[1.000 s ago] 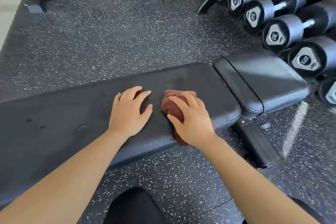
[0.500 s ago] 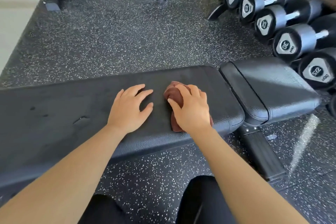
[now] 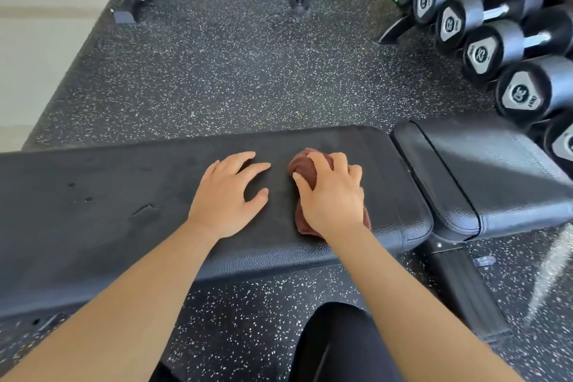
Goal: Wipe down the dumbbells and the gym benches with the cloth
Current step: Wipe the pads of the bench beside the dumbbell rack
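**Cloth Pressed to Padded Desk at Gym**

A bunched maroon cloth is held down on the black padded desk, near its right end, by the right grip, whose fingers are curled over it. The cloth's long axis is laid across the desk, from near edge to far. The left grip is rested flat just beside it, fingers spread, holding nothing. Beyond, racked dumbbells are seen, their end-cap markings too blurred to be read.
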The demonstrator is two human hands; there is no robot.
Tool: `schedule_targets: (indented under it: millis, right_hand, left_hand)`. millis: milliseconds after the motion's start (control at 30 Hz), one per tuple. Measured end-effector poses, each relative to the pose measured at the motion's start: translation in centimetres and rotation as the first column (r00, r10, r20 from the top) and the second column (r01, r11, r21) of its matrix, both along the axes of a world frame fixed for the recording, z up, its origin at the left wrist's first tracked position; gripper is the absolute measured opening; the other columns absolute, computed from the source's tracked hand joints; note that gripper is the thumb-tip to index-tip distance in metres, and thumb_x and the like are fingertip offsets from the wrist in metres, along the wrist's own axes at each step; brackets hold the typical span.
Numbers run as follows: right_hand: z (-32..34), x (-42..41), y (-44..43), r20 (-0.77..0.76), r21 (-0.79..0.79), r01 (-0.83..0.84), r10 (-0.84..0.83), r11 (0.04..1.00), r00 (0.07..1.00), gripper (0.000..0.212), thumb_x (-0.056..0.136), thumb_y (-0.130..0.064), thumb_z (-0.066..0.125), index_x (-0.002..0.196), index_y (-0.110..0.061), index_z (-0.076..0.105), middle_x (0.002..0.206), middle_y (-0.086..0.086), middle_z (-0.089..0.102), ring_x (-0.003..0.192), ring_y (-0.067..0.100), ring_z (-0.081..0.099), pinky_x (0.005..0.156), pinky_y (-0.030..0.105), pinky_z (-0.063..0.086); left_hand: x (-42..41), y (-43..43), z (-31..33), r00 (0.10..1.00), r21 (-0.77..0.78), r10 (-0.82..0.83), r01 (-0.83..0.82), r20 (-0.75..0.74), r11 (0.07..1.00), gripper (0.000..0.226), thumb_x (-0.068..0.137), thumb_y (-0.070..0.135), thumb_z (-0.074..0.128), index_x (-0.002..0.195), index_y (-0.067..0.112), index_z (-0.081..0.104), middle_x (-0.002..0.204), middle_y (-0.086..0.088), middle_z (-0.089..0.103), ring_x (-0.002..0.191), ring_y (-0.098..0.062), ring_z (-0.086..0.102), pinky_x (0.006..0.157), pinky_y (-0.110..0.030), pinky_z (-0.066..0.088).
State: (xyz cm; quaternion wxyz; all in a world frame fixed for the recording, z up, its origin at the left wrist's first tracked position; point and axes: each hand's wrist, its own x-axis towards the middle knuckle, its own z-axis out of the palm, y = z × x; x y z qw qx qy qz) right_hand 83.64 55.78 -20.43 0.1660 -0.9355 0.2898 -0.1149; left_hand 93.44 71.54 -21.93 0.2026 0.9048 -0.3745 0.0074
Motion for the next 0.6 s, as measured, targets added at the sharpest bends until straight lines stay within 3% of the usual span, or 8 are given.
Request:
schedule_targets:
  millis: [100, 333, 467, 600]
  right_hand:
    - [0.3, 2.8, -0.9, -0.038, 0.008, 0.015, -0.015, 1.0, 0.999, 0.045, 0.093, -0.049, 0.041, 0.134, -0.029, 0.039, 0.136, 0.005, 0.034, 0.117, 0.034, 0.031, 0.091, 0.05, 0.037]
    - [1.2, 9.2, -4.1, -0.078, 0.049, 0.024, -0.02, 0.999, 0.997, 0.044, 0.095, -0.045, 0.041, 0.133, -0.025, 0.04, 0.138, 0.009, 0.032, 0.121, 0.036, 0.029, 0.092, 0.049, 0.037]
    - [1.1, 6.9, -3.4, -0.027, 0.057, -0.025, 0.027, 0.998, 0.999, 0.045, 0.095, -0.045, 0.042, 0.136, -0.027, 0.04, 0.14, 0.008, 0.033, 0.122, 0.036, 0.029, 0.094, 0.051, 0.041]
    - [0.9, 1.0, -0.3, -0.023, 0.024, -0.112, 0.112, 0.993, 0.993, 0.045, 0.094, -0.045, 0.044, 0.136, -0.028, 0.042, 0.138, 0.007, 0.036, 0.115, 0.034, 0.033, 0.095, 0.049, 0.039]
  left_hand:
    - [0.2, -0.1, -0.2, 1.0, 0.032, 0.003, -0.003, -0.001, 0.999, 0.049, 0.087, 0.045, 0.047, 0.135, 0.038, 0.043, 0.149, 0.006, 0.033, 0.14, -0.017, 0.023, 0.116, -0.041, 0.015]
    - [0.4, 0.0, -0.5, 1.0, 0.013, 0.006, -0.006, 0.004, 1.0, 0.052, 0.082, 0.052, 0.041, 0.132, 0.041, 0.043, 0.147, 0.008, 0.034, 0.137, -0.013, 0.027, 0.115, -0.039, 0.019]
    - [0.4, -0.1, -0.4, 1.0, 0.002, 0.003, -0.003, -0.009, 1.0, 0.05, 0.083, 0.05, 0.045, 0.132, 0.04, 0.044, 0.147, 0.007, 0.035, 0.137, -0.012, 0.027, 0.115, -0.039, 0.017]
    - [0.2, 0.4, 0.5, 0.993, -0.069, -0.005, -0.003, -0.117, 0.998, 0.04, 0.087, 0.032, 0.057, 0.127, 0.029, 0.055, 0.144, 0.003, 0.043, 0.134, -0.018, 0.035, 0.11, -0.034, 0.022]
